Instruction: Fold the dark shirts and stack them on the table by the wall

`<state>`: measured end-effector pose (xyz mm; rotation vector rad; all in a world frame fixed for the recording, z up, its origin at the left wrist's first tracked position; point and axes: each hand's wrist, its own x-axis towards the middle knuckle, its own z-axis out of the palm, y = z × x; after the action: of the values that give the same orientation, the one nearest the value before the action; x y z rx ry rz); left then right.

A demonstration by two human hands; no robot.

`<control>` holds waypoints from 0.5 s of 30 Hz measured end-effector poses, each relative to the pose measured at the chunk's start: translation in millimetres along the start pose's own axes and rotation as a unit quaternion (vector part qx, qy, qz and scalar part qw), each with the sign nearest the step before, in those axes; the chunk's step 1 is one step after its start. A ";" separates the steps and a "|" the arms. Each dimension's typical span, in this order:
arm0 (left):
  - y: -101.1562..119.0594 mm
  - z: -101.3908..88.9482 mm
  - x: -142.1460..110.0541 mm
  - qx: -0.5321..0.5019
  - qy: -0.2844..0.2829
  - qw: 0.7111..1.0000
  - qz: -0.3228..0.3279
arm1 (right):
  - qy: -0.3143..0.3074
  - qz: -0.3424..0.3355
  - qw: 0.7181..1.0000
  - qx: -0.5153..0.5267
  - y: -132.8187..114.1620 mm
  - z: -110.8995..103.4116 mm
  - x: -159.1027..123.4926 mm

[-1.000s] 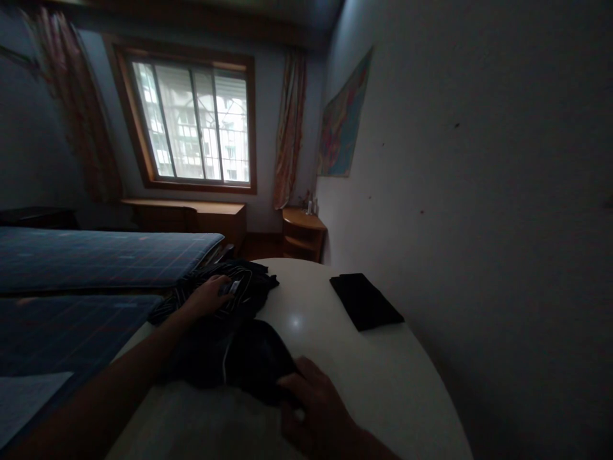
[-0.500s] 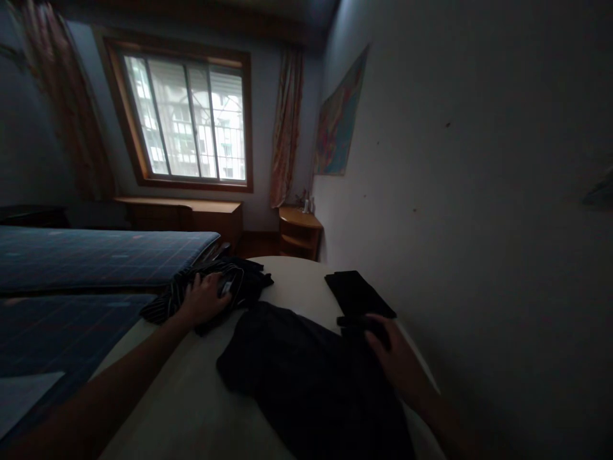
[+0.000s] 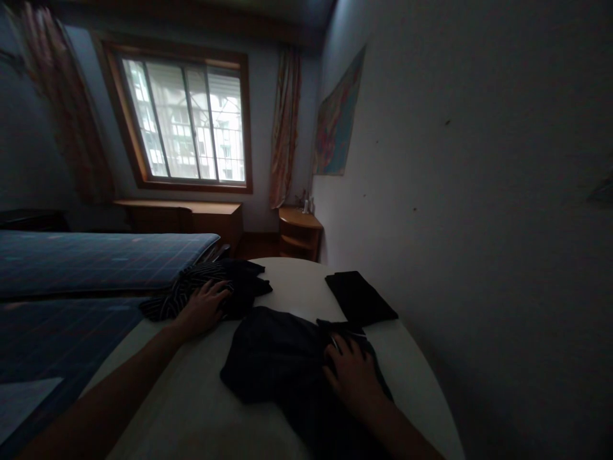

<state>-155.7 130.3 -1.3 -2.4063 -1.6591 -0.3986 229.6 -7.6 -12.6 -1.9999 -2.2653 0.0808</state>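
My left hand (image 3: 205, 308) rests with its fingers spread on a crumpled black garment with white stripes (image 3: 189, 287), at the left side of the round table. Front and centre on the table lies a dark, almost black garment (image 3: 272, 354), loosely spread and wrinkled. My right hand (image 3: 352, 370) lies on this garment's right part, fingers apart and slightly bent, close to a thin white edge. Just beyond the right hand is a neatly folded black cloth (image 3: 361, 299). The dim light hides the exact kind of both loose garments.
The pale round table (image 3: 292, 281) stands against a white wall (image 3: 479, 255) on the right. To the left are two blue checked mattresses (image 3: 96, 262), with a white sheet of paper (image 3: 29, 402) low at the left. A desk (image 3: 211, 214) stands under the window.
My right hand has pulled the dark garment away from the striped one, to the right, and laid it down, its fingers now spread on it. My left hand has stayed on the striped garment.
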 end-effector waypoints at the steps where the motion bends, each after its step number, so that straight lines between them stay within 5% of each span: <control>1: -6.6 0.5 -4.6 -0.006 0.006 1.000 0.009 | 0.010 0.003 1.000 -0.009 3.4 -0.9 -0.3; 7: -6.5 -6.5 -19.0 -0.008 0.017 1.000 0.009 | 0.023 0.013 0.999 0.030 10.4 -10.8 5.8; 11: 44.7 -17.8 -14.9 -0.053 0.075 0.995 0.045 | 0.026 -0.010 0.982 0.187 15.0 -32.1 26.9; 15: 112.8 -22.3 -18.7 -0.186 -0.046 0.976 0.105 | 0.035 -0.059 0.945 0.319 16.1 -67.6 50.3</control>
<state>-59.0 66.9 13.2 -2.8783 -1.4466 -0.6195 247.7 41.7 55.2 -1.4965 -1.9581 0.6303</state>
